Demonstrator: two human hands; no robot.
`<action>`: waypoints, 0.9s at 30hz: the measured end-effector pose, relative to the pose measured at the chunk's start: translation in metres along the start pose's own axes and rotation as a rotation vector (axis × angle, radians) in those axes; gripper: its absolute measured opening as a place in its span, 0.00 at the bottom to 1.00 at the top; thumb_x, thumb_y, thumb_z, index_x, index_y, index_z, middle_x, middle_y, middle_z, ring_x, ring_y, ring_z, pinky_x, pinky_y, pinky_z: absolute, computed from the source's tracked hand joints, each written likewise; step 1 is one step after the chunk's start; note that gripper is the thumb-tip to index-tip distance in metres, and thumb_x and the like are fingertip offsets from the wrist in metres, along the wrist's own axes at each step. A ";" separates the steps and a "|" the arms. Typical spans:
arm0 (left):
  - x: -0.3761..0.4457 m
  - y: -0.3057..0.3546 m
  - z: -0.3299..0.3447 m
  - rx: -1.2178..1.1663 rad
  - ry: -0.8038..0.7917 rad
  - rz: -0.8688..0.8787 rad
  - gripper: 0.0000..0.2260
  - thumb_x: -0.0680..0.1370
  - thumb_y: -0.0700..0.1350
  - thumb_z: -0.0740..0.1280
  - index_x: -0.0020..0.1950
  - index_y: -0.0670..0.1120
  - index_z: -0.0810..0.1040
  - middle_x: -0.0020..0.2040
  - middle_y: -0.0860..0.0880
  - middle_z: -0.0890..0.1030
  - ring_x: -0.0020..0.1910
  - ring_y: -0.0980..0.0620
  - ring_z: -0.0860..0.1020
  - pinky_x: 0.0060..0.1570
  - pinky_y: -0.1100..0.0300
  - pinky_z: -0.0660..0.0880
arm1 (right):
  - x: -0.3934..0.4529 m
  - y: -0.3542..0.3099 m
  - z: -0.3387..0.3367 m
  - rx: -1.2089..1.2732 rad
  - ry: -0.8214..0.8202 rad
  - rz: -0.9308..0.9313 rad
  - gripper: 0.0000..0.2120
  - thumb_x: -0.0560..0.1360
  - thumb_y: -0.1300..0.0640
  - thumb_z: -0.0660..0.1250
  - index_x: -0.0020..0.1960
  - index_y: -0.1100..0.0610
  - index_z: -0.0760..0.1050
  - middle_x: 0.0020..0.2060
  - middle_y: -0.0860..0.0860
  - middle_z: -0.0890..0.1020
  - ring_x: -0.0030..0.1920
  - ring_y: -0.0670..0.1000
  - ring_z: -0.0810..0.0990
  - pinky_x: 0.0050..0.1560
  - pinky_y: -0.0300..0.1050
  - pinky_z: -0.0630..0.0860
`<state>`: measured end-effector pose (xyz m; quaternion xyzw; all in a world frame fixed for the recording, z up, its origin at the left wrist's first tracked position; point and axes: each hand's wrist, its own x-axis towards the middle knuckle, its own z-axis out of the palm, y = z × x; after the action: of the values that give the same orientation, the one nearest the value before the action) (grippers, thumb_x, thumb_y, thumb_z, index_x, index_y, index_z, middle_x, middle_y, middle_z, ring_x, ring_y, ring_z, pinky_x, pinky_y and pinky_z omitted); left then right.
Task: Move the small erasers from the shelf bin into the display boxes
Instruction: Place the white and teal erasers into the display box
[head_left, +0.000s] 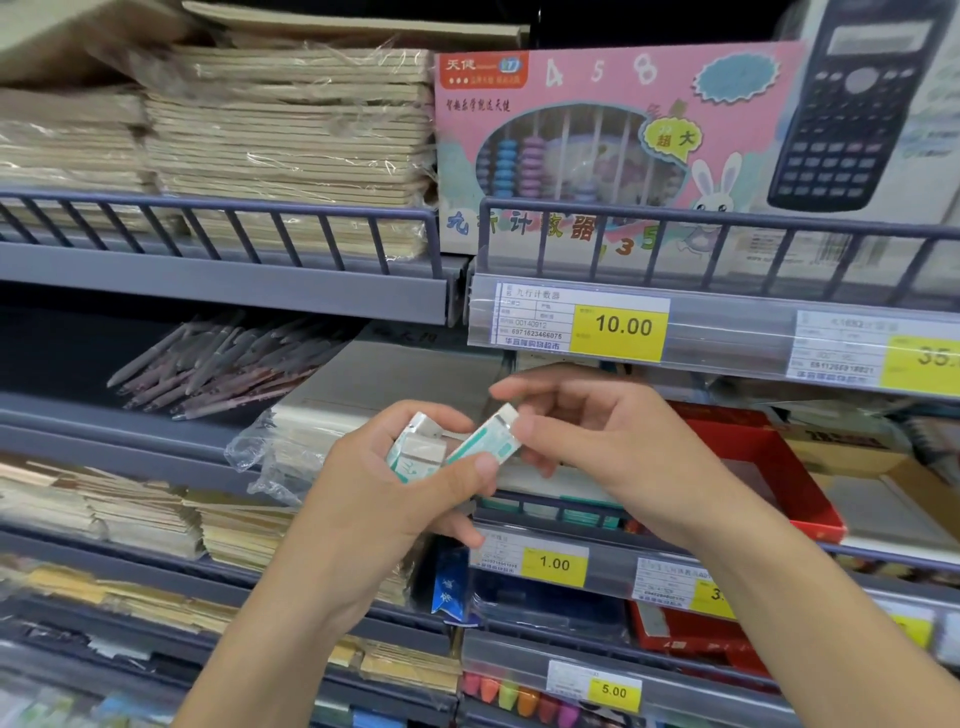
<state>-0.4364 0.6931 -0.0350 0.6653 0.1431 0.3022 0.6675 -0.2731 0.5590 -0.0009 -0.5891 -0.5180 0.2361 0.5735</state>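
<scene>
My left hand (395, 483) is closed around a small bunch of white erasers in green-and-white sleeves (418, 452), held in front of the middle shelf. One more eraser (488, 434) sticks out between the two hands: my left thumb presses its lower end while the fingertips of my right hand (587, 436) pinch its upper white end. A red display box (769, 462) lies open on the shelf just right of my right hand. A row of green erasers (550, 512) shows behind the shelf rail below my hands.
Crinkled clear plastic wrap (270, 457) lies left of my hands. Loose pens (223, 364) fill the shelf at upper left. Stacked notebooks (291, 140), a pink abacus box (597, 150) and a calculator box (862, 104) stand above. Yellow price tags (618, 327) line the rails.
</scene>
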 end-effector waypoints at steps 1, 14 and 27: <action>0.000 0.000 -0.001 0.003 0.012 0.003 0.14 0.68 0.49 0.81 0.51 0.51 0.84 0.43 0.39 0.87 0.36 0.42 0.84 0.33 0.60 0.81 | -0.001 0.000 -0.001 -0.009 -0.002 0.008 0.10 0.78 0.64 0.70 0.58 0.56 0.83 0.40 0.52 0.81 0.37 0.47 0.77 0.45 0.37 0.77; 0.003 0.001 0.000 -0.011 0.016 -0.016 0.13 0.69 0.52 0.80 0.50 0.52 0.85 0.32 0.44 0.81 0.26 0.50 0.73 0.21 0.62 0.69 | -0.008 -0.007 -0.025 -0.534 -0.015 -0.191 0.08 0.75 0.53 0.75 0.53 0.43 0.84 0.47 0.39 0.85 0.44 0.42 0.82 0.46 0.33 0.75; 0.005 -0.005 -0.009 -0.073 -0.025 -0.056 0.13 0.73 0.44 0.70 0.55 0.56 0.83 0.32 0.54 0.68 0.28 0.55 0.63 0.25 0.66 0.66 | 0.018 0.026 -0.034 -0.885 -0.019 0.066 0.05 0.72 0.50 0.76 0.47 0.48 0.84 0.42 0.41 0.81 0.44 0.38 0.77 0.42 0.26 0.69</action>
<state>-0.4368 0.7042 -0.0399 0.6398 0.1420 0.2803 0.7014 -0.2281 0.5651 -0.0110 -0.7919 -0.5554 0.0153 0.2536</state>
